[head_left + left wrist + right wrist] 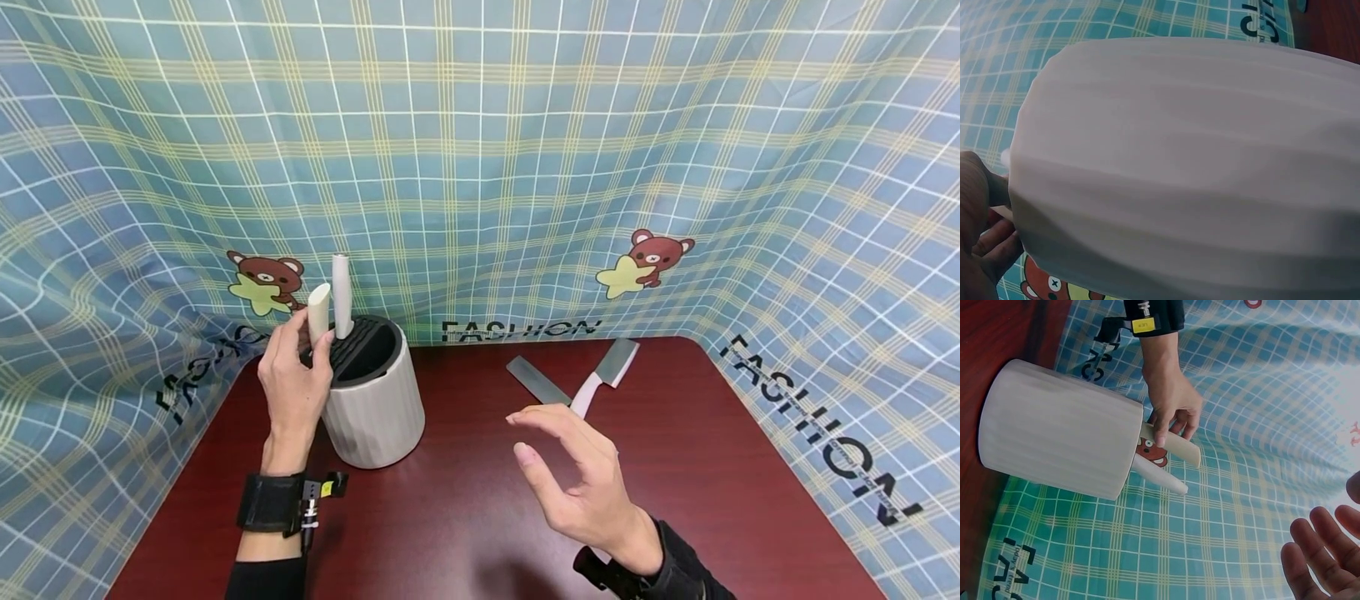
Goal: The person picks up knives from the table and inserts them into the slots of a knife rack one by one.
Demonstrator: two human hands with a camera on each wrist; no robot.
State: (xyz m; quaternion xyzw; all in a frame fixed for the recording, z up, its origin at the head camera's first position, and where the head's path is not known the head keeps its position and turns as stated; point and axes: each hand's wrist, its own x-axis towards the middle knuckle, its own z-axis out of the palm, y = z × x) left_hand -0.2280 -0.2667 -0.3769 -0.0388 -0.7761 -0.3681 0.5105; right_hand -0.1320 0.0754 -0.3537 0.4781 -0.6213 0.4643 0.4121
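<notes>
A white ribbed knife block (378,421) with a black slotted top stands on the left part of the table. My left hand (292,383) pinches a cream handle (319,308) between thumb and fingers at the block's left side; the part below the handle is hidden. Beside it a white knife handle (342,292) stands upright in the slots. In the right wrist view, the left hand (1174,403) has its thumb along the cream handle (1182,450). My right hand (588,483) hovers over the table with loosely bent fingers, holding nothing.
Beyond the right hand lie a cleaver (618,360) with a white handle and a second grey blade (537,380), whose near end the hand partly hides. A checked cloth (480,208) hangs behind and along both sides of the dark red table (420,525).
</notes>
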